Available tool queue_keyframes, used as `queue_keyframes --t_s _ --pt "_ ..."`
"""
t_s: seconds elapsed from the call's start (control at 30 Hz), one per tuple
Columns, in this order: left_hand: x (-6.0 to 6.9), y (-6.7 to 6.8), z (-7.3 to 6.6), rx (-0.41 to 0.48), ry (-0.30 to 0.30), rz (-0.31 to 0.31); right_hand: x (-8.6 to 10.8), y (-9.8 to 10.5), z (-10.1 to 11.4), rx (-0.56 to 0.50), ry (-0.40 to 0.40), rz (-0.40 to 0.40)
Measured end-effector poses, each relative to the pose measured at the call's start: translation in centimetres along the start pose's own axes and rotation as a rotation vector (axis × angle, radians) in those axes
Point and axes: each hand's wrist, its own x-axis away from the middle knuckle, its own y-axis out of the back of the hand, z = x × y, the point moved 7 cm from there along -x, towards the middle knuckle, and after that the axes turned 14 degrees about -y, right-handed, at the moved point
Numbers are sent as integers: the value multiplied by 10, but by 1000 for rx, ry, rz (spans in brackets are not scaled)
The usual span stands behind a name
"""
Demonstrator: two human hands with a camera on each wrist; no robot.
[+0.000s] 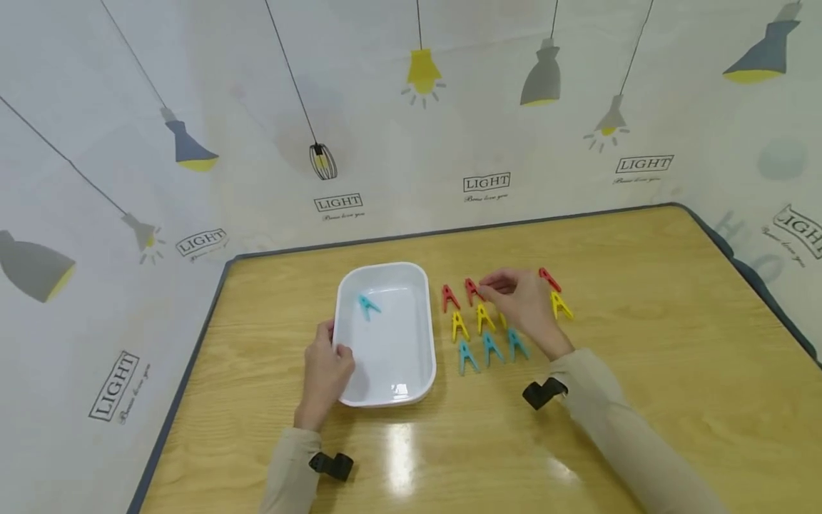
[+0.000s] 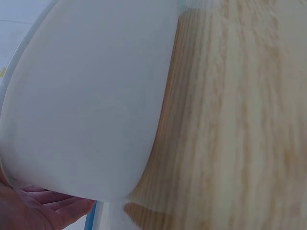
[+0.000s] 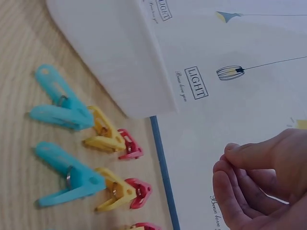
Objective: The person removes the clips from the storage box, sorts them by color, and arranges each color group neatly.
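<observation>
A white tray (image 1: 385, 357) holds one light blue clothespin (image 1: 368, 305). My left hand (image 1: 326, 371) grips its left rim, thumb over the edge; the left wrist view shows the fingers (image 2: 72, 211) against the outer wall. To the right of the tray, my right hand (image 1: 523, 303) hovers over rows of clothespins, fingertips by a red clothespin (image 1: 472, 288). Nothing shows between its loosely curled fingers and thumb in the right wrist view. Yellow clothespins (image 1: 458, 326) and blue clothespins (image 1: 467, 357) form the nearer rows. The hand partly hides some clothespins.
A wooden table (image 1: 257, 343) with dark edging lies beneath everything. Behind it hangs a pale wall covering (image 1: 398, 157) printed with lamps. Another red clothespin (image 1: 549, 278) and a yellow clothespin (image 1: 561, 305) lie right of the right hand.
</observation>
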Motion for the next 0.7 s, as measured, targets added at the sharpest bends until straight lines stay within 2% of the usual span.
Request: queue_keyframes --t_s 0.27,0.53,0.7 --pt "1 0 -2 -13 -37 -36 -8 -8 12 -96 -9 4" --pt "2 0 -4 -26 -64 -58 -16 -39 33 -149 9 61" --pt "2 1 -3 -33 -62 -58 -24 -63 45 -174 -36 101"
